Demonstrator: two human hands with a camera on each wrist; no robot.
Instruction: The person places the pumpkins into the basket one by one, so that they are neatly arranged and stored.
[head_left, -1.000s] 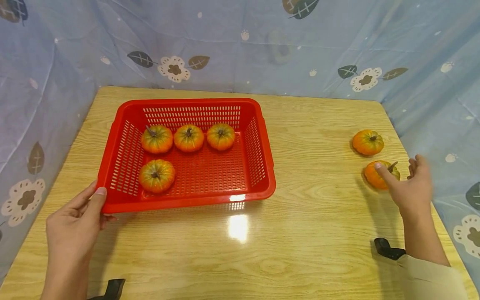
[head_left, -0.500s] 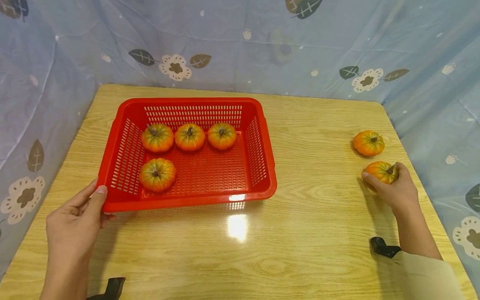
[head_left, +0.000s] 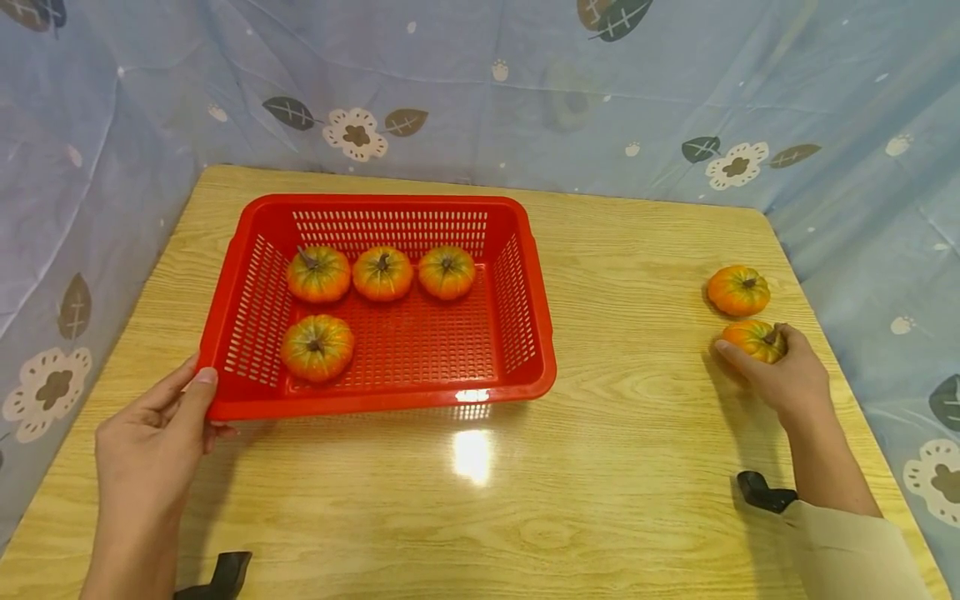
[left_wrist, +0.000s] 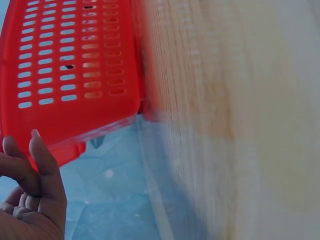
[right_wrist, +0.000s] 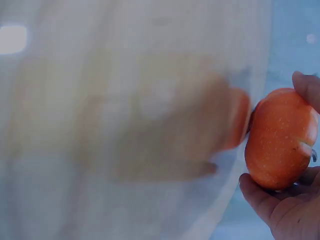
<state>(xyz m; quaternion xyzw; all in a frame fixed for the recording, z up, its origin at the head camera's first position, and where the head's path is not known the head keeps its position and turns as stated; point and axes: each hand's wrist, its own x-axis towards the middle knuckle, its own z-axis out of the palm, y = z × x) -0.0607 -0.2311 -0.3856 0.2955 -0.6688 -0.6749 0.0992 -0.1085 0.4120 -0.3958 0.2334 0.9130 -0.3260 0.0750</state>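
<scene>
In the head view, a pale wood-grain table (head_left: 615,492) fills the lower part, its far corners rounded, a glare patch (head_left: 472,457) shining near the middle. Blue cloth (head_left: 450,75) printed with flowers, leaves and pawprints hangs behind it and along both sides. A red basket (head_left: 382,403) stands left of centre with four pumpkins (head_left: 318,347) inside; the left hand (head_left: 153,446) pinches its near left corner, thumb over the rim. At the table's right side, the right hand (head_left: 798,379) grips the near pumpkin (head_left: 750,337) between thumb and fingers, just beside the far pumpkin (head_left: 738,290).

The left wrist view shows the basket's slotted wall beside blurred wood.

The right wrist view shows thumb and fingers parted around the held pumpkin's orange body, dim reflections on the tabletop.
</scene>
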